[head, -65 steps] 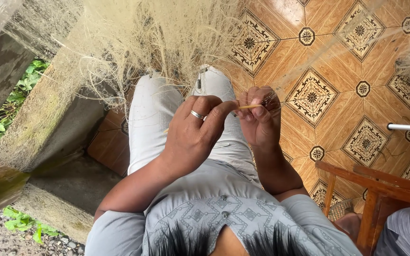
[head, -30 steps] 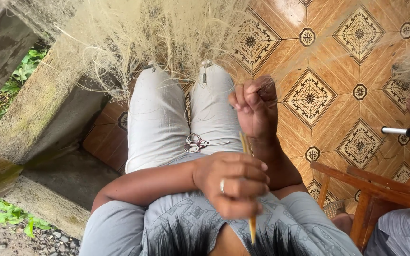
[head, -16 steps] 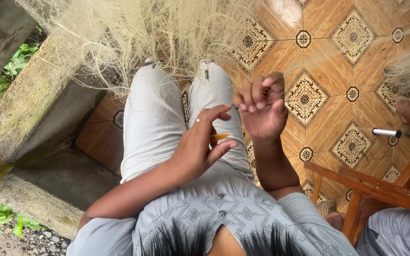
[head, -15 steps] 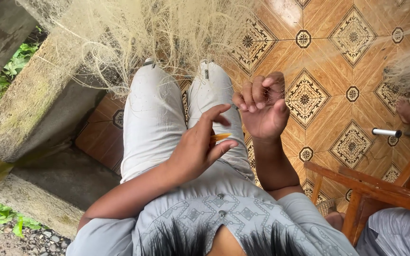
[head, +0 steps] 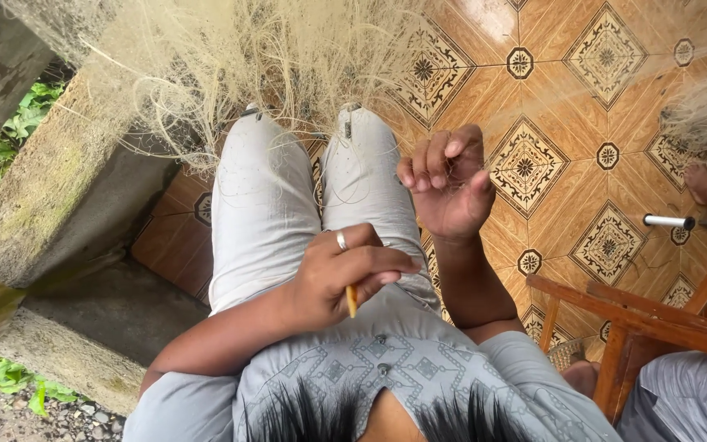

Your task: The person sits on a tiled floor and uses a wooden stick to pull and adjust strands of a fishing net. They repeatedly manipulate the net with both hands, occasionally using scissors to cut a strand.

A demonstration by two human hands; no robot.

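Mending net (head: 231, 65) seen from above: the person sits with pale-trousered knees (head: 304, 196) pointing toward the top edge of the tiled floor (head: 550, 90), the fine straw-coloured net draped over the knees and heaped against the concrete wall (head: 51, 188) at the floor's left edge. Left hand (head: 345, 274), ringed, is closed over the lap, fingers pinching a slim yellow needle (head: 352, 301) whose tip points down toward the shirt. Right hand (head: 445, 182) is raised just beside the right knee, fingers curled inward and pressed together on what appears to be a strand of net; the strand itself is too fine to make out. The two hands are near each other but apart.

Judged risks: the thin line could slip from the right fingers if tension drops, loosening the mesh being worked; the needle, held by its end only, could snag in the loose heap or drop to the floor; slack net over the knees may tangle. A wooden chair (head: 640, 319) stands at the floor's lower right corner, a second person's grey sleeve (head: 689, 401) beside it.
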